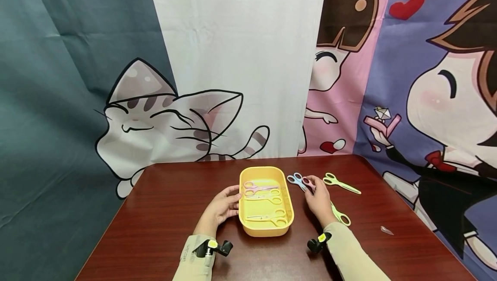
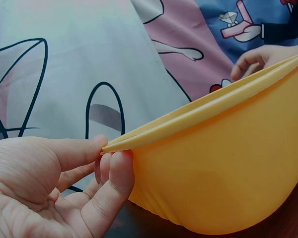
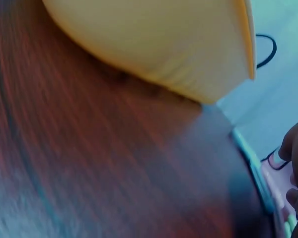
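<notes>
A yellow plastic basket (image 1: 265, 232) stands in the middle of the table. My left hand (image 1: 223, 205) is at its left side; in the left wrist view the thumb and fingers pinch the basket's rim (image 2: 198, 119). Inside lie pink scissors (image 1: 250, 185) and two pale yellow scissors (image 1: 280, 221). Right of the basket, my right hand (image 1: 319, 199) reaches over pink scissors (image 1: 308, 182), fingers right at their handles. Blue scissors (image 1: 297, 179) lie just left of them. The right wrist view cuts off most of that hand, so I cannot tell whether it grips the pink pair.
Yellow-green scissors (image 1: 341, 183) lie beyond my right hand, and another yellow-green pair (image 1: 341, 216) is partly hidden by that wrist. A small clear piece (image 1: 386, 230) sits farther right on the brown table (image 1: 167, 216). A printed cartoon curtain (image 1: 248, 56) hangs behind the table.
</notes>
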Demonstrator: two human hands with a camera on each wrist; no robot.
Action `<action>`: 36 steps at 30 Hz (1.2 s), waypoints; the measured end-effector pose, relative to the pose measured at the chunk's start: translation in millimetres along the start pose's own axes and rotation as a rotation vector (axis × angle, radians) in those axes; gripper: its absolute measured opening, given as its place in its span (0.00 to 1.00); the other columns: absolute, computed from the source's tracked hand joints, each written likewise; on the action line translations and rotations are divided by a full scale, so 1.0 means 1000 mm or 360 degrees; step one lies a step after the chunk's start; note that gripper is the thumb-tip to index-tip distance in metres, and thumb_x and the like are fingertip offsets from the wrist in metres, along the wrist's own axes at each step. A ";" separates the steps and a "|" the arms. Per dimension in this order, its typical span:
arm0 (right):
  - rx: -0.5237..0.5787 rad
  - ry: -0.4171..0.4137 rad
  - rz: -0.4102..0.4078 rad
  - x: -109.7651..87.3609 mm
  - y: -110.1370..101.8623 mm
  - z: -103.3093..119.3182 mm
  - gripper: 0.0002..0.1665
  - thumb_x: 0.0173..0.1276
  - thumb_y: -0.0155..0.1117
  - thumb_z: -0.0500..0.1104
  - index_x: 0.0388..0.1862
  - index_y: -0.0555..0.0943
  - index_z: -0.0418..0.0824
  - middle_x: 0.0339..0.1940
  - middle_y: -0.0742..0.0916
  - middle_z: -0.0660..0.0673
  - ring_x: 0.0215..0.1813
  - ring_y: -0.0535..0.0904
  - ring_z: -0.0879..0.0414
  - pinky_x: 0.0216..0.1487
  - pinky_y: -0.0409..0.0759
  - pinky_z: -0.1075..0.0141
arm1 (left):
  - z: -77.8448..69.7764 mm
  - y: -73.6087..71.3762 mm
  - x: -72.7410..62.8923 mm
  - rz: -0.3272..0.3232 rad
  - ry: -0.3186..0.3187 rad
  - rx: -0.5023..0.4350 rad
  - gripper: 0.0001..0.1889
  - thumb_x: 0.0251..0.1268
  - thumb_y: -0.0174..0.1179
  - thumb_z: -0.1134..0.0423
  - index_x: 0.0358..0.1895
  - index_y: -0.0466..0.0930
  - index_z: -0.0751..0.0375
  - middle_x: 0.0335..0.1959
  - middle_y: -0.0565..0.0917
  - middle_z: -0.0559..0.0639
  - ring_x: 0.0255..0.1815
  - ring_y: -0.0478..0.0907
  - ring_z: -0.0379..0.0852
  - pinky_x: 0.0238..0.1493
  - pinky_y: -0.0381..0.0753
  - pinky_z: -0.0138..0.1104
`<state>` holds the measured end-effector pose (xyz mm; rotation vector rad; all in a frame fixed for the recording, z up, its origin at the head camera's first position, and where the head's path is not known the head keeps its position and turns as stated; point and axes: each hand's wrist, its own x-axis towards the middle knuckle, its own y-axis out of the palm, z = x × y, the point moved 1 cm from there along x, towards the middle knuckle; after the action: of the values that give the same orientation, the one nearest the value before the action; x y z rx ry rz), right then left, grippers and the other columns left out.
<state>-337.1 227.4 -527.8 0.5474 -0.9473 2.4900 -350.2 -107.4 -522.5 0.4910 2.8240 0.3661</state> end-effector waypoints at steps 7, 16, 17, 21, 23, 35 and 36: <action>-0.0035 0.0076 -0.0006 -0.004 -0.001 -0.015 0.31 0.49 0.58 0.28 0.56 0.72 0.36 0.53 0.75 0.35 0.53 0.71 0.43 0.53 0.67 0.51 | 0.003 -0.001 0.002 0.0010 -0.0008 -0.0001 0.26 0.67 0.54 0.65 0.67 0.60 0.59 0.42 0.78 0.64 0.28 0.77 0.44 0.28 0.81 0.36; -0.0235 0.0091 0.0052 -0.002 -0.007 -0.026 0.25 0.55 0.57 0.30 0.54 0.72 0.36 0.51 0.77 0.35 0.54 0.72 0.42 0.53 0.68 0.48 | 0.002 -0.001 0.002 0.0004 -0.0005 0.0001 0.26 0.67 0.54 0.65 0.67 0.61 0.58 0.42 0.78 0.64 0.28 0.78 0.44 0.28 0.81 0.36; -0.0250 0.0092 0.0061 -0.002 -0.008 -0.027 0.24 0.56 0.57 0.30 0.54 0.72 0.36 0.50 0.78 0.35 0.53 0.73 0.42 0.52 0.69 0.49 | 0.002 -0.001 0.002 0.0007 -0.0004 0.0001 0.26 0.67 0.54 0.65 0.67 0.61 0.58 0.43 0.78 0.64 0.28 0.78 0.44 0.28 0.81 0.36; -0.0289 0.0080 0.0096 -0.002 -0.011 -0.030 0.23 0.56 0.58 0.32 0.54 0.72 0.36 0.48 0.81 0.38 0.50 0.75 0.43 0.49 0.71 0.49 | 0.003 -0.001 0.002 0.0011 -0.0001 0.0000 0.26 0.67 0.54 0.65 0.67 0.61 0.58 0.43 0.78 0.65 0.28 0.78 0.45 0.28 0.81 0.36; -0.0305 0.0063 0.0117 -0.002 -0.013 -0.032 0.22 0.58 0.58 0.33 0.53 0.72 0.36 0.48 0.82 0.38 0.50 0.76 0.42 0.49 0.71 0.49 | 0.003 -0.001 0.002 0.0008 0.0000 0.0002 0.26 0.67 0.54 0.65 0.67 0.61 0.58 0.42 0.78 0.65 0.28 0.78 0.45 0.28 0.82 0.36; -0.0270 -0.0123 0.0244 -0.005 -0.022 -0.040 0.22 0.58 0.58 0.31 0.54 0.72 0.34 0.50 0.81 0.36 0.53 0.74 0.40 0.53 0.69 0.47 | 0.002 -0.002 0.002 0.0002 -0.0007 0.0004 0.26 0.67 0.54 0.64 0.67 0.61 0.58 0.44 0.77 0.65 0.29 0.77 0.44 0.28 0.81 0.35; -0.0278 -0.0120 0.0244 -0.005 -0.022 -0.041 0.24 0.57 0.58 0.30 0.54 0.72 0.35 0.50 0.81 0.36 0.53 0.74 0.40 0.53 0.69 0.47 | 0.002 -0.002 0.002 0.0004 -0.0006 0.0003 0.26 0.67 0.54 0.64 0.67 0.60 0.58 0.45 0.77 0.66 0.29 0.77 0.45 0.28 0.81 0.36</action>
<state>-330.0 269.5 -546.6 0.5328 -1.2654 2.5013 -352.0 -108.4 -525.4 0.4949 2.8206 0.3627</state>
